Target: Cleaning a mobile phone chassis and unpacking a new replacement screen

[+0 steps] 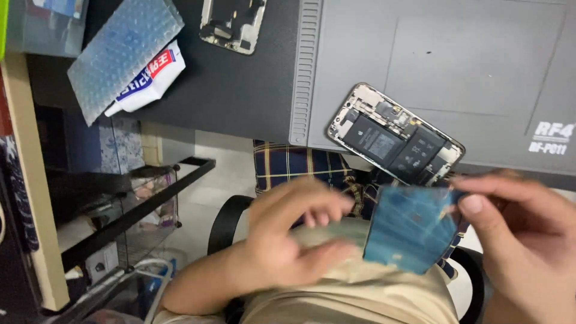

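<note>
- Nearest, the left hand [282, 240] hovers over the lap, blurred, its fingers curled loosely and partly spread; whether they touch anything I cannot tell, and nothing shows clamped in them.
- Just right of it, the right hand [528, 240] pinches the upper right corner of a blue rectangular sheet [411, 228] between thumb and forefinger, closed on it.
- That blue sheet hangs tilted above the beige trousers [360, 294], between the two hands, its left edge close to the left hand's fingertips.
- Behind the hands, a strip of plaid cloth [294, 168] shows below the desk edge.
- Farther on, an opened phone [396, 135] lies slantwise at the near edge of the grey work mat [468, 54], its black battery and inner parts facing up, just above the blue sheet.
- At the far edge, a second phone frame [233, 24] rests on the dark desk [240, 84].
- To the far left lie a bubble-wrap piece [120, 54] and a white tube [153, 81] partly under it.
- Lower left, a black wire shelf [132, 210] stands beside the chair.
</note>
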